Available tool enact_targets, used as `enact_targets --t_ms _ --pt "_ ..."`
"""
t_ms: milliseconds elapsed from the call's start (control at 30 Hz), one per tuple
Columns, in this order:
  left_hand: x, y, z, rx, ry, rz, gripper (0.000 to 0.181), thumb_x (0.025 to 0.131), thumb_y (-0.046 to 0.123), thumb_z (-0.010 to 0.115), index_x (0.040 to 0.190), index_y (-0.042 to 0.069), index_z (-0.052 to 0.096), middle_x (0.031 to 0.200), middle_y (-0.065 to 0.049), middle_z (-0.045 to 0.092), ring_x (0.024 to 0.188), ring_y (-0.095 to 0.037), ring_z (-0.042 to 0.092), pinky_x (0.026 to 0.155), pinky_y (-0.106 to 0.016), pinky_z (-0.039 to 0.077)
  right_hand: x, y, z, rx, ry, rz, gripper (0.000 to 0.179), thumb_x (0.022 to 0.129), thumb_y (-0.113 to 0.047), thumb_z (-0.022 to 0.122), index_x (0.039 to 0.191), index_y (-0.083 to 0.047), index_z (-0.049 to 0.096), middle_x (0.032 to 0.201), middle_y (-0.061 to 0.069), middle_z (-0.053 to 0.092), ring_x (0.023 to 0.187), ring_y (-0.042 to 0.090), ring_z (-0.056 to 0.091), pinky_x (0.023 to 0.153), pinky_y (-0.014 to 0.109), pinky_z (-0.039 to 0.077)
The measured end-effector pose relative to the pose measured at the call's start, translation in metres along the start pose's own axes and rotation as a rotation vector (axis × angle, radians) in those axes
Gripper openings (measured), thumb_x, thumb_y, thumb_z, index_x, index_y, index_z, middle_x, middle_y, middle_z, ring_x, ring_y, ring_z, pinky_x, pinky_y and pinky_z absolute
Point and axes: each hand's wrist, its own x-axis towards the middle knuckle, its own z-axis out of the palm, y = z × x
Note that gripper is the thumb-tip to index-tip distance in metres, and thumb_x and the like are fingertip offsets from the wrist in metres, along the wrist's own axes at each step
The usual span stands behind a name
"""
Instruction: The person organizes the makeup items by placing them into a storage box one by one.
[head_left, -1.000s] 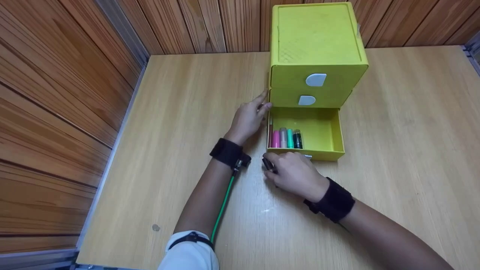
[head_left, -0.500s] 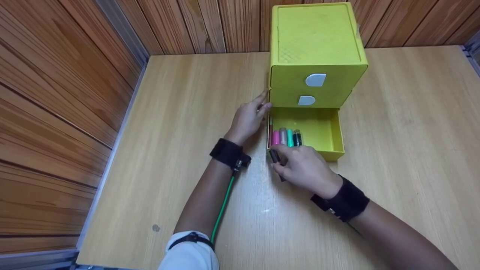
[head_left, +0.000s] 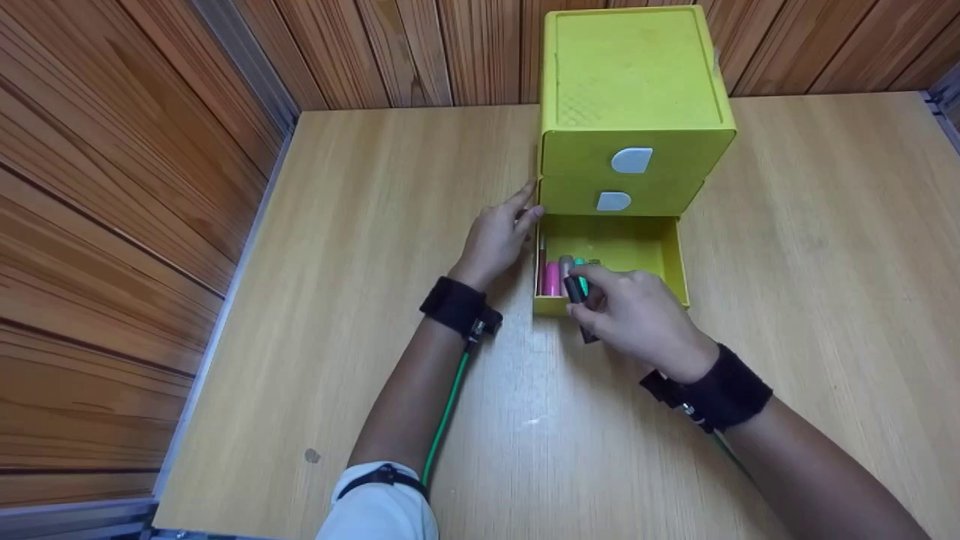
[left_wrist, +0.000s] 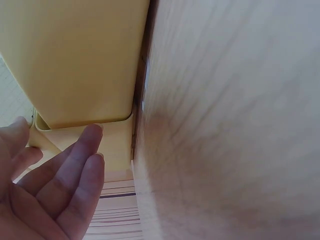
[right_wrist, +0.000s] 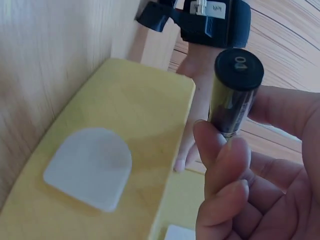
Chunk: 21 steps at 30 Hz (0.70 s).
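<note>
A yellow drawer box [head_left: 637, 71] stands at the back of the table, its bottom drawer [head_left: 555, 306] pulled out. My left hand [head_left: 491, 244] rests fingertips and thumb along the box's left side; the left wrist view shows its extended fingers [left_wrist: 75, 175] by the yellow wall. Over the drawer's front edge, my right hand [head_left: 649, 322] pinches a slim black lipstick tube [head_left: 587, 330] between thumb and fingers. In the right wrist view the lipstick tube [right_wrist: 239, 70] shows a round black end marked 01. Inside the drawer, a pink tube [head_left: 552, 279] and several others line the left.
White tab handles [head_left: 632, 159] mark the two closed upper drawers. Another white tab [right_wrist: 90, 167] is on the open drawer's front in the right wrist view. Wood-panelled walls [head_left: 420, 52] border the table [head_left: 360, 225] behind and to the left.
My right hand has moved right and up with the lipstick tube, from in front of the drawer to over its front edge. My left hand has stayed in place.
</note>
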Motion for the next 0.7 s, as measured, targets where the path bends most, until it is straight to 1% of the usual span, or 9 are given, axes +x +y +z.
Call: enact_targets --t_ms 100,200,367,467,567,700 --pt "0.000 0.000 0.000 -0.002 -0.001 -0.003 0.056 0.101 0.042 0.046 0.152 0.022 0.034 0.083 -0.002 0.066 0.060 -0.013 0.056 0.053 -0.027 0.045 0.001 0.002 -0.005 -0.003 0.015 0.016 0.038 0.087 -0.019 0.073 0.121 -0.005 0.065 0.074 0.000 0.069 0.053 0.007 0.056 0.043 0.027 0.042" --pt "0.001 0.000 0.000 -0.006 0.002 -0.009 0.056 0.101 0.042 0.047 0.152 0.022 0.034 0.089 0.000 0.067 0.062 -0.012 0.058 0.055 -0.027 0.046 0.002 0.005 -0.010 -0.007 0.025 0.032 0.040 0.086 -0.018 0.073 0.123 -0.005 0.064 0.075 0.001 0.070 0.052 0.007 0.055 0.043 0.028 0.040" --pt "0.001 0.000 0.000 -0.020 -0.007 -0.013 0.058 0.101 0.043 0.046 0.153 0.021 0.033 0.078 -0.006 0.065 0.059 -0.014 0.055 0.053 -0.028 0.046 0.003 0.009 -0.017 -0.007 0.035 0.056 0.042 0.087 -0.020 0.073 0.125 -0.005 0.063 0.075 0.000 0.071 0.050 0.007 0.056 0.045 0.029 0.040" --pt "0.001 0.000 0.000 -0.027 -0.016 -0.014 0.058 0.101 0.044 0.046 0.153 0.021 0.032 0.076 -0.010 0.063 0.057 -0.015 0.054 0.052 -0.028 0.046 0.002 0.011 -0.021 -0.010 0.052 0.066 0.043 0.087 -0.022 0.073 0.125 -0.006 0.063 0.075 0.000 0.071 0.048 0.007 0.054 0.043 0.029 0.039" --pt "0.001 0.000 0.000 -0.028 -0.016 -0.013 0.058 0.101 0.043 0.046 0.153 0.021 0.032 0.076 -0.010 0.064 0.057 -0.015 0.054 0.052 -0.028 0.046 0.002 0.013 -0.025 -0.014 0.066 0.077 0.043 0.087 -0.023 0.074 0.125 -0.008 0.063 0.076 0.000 0.071 0.048 0.008 0.053 0.042 0.029 0.039" --pt "0.001 0.000 0.000 -0.028 -0.014 -0.018 0.057 0.102 0.042 0.046 0.153 0.021 0.032 0.077 -0.009 0.064 0.058 -0.015 0.054 0.052 -0.028 0.046 0.003 0.016 -0.030 -0.010 0.077 0.114 0.041 0.088 -0.024 0.072 0.125 -0.009 0.062 0.077 0.001 0.071 0.047 0.011 0.052 0.041 0.029 0.038"
